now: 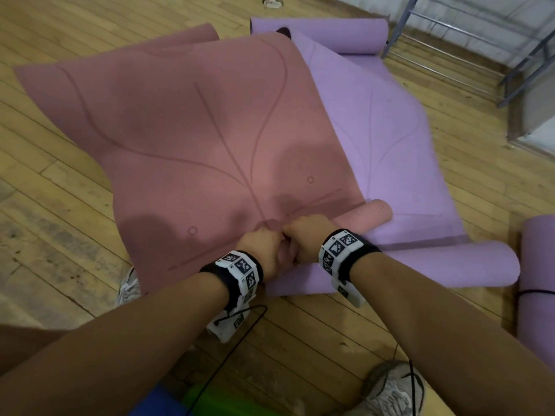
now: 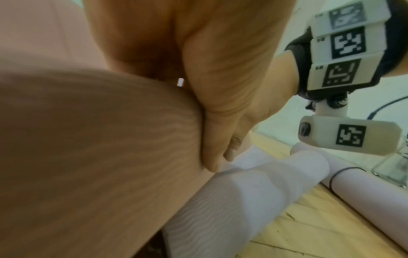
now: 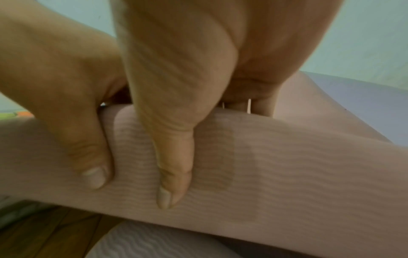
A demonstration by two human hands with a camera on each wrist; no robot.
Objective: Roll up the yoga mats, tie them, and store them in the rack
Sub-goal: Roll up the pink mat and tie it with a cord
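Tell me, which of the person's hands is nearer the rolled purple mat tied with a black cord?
Right. The right hand grips the pink mat on the side toward the tied purple mat; the left hand grips just beyond it, farther away.

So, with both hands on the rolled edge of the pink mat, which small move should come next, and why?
Probably roll that edge forward another turn. The left hand and right hand grip the started roll of the pink mat close together, and most of it still lies flat, partly over the purple mat.
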